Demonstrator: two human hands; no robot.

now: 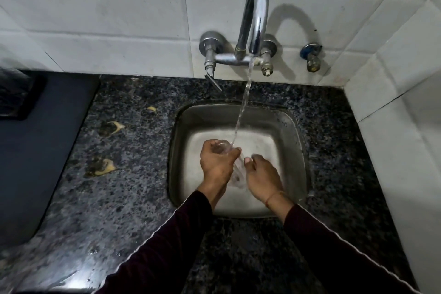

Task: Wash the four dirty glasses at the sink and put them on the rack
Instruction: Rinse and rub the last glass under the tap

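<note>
Clear drinking glass [235,172] held low over square steel sink [294,141], under stream from curved chrome tap [255,14], so splash stays in basin. Left hand [216,163] grips upper part; right hand [261,175] pinches lower side, likely steadying for rinse. Rack unseen.

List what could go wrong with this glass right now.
1. The wet clear glass, held between the left hand and right hand, might slip and strike the steel sink.
2. The stream from the tap lands at the rim, so water may splash onto the dark sleeves.
</note>
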